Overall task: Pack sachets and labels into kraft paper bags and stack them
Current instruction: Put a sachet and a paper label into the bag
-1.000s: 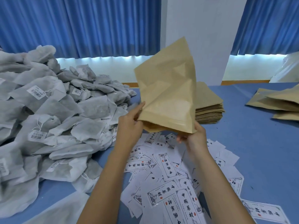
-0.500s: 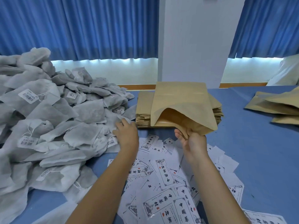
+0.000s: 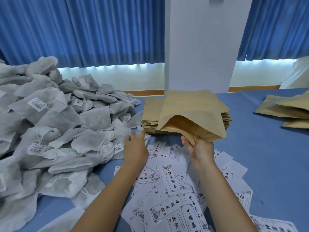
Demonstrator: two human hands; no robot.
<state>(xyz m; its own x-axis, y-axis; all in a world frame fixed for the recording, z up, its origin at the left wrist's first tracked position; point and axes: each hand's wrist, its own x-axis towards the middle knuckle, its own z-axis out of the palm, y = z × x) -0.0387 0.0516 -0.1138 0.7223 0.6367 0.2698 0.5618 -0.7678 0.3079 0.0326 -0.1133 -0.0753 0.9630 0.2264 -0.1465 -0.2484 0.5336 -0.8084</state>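
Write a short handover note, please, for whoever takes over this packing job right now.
Left hand: grips a sachet at the near edge of the sachet pile.
Right hand: holds the kraft bag by its mouth, open toward you, in front of the stack of empty bags.
Labels lie loose on the table under the arms.
Done: a few seemingly packed bags lie far right.
Left: sachet and label into this bag, then stack it.

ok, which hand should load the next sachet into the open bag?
Left. The left hand grips a sachet at the edge of the pile, near the bag mouth. The right hand is occupied, pinching the kraft bag by its lower lip.
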